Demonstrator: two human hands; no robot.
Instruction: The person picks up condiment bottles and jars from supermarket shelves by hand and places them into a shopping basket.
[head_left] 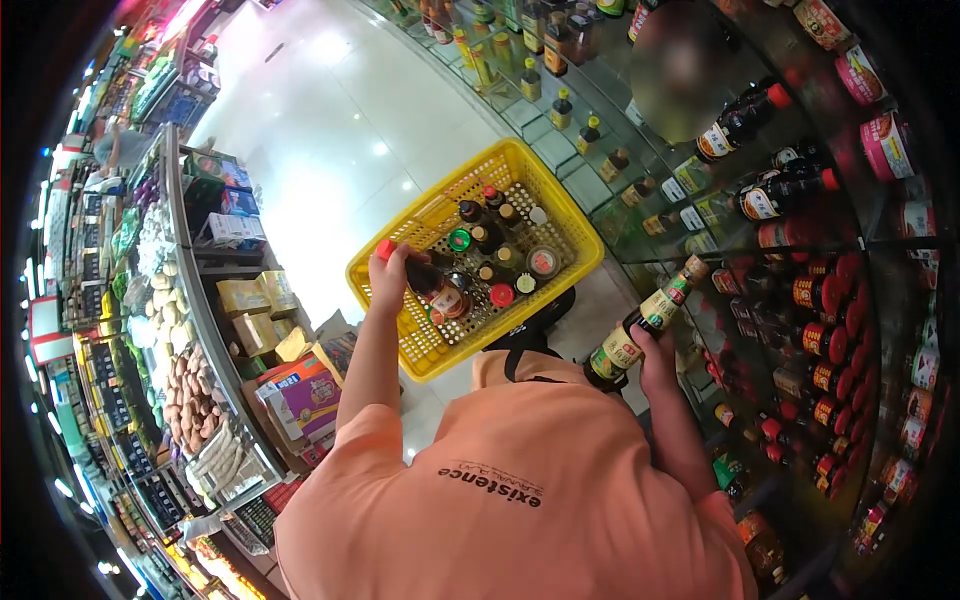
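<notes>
Fingers of my left hand point(393, 272) are closed around the neck of a dark red-capped sauce bottle point(440, 293). That bottle leans over the left end of a yellow plastic basket point(374, 240), its base among the things inside. My right hand point(655, 362) grips a dark glass sauce bottle point(628, 342) with a green and cream label, held tilted to the right of the basket. Within the basket stand several bottles and jars, among them a green-capped one point(459, 240), a red-lidded one point(501, 295) and a round jar point(542, 262).
To the right rise glass shelves point(600, 120) with sauce bottles and red-lidded jars point(820, 340). A produce counter point(180, 300) with vegetables lies on the left, boxes point(300, 400) at its foot. Pale shiny floor tiles point(300, 130) stretch ahead.
</notes>
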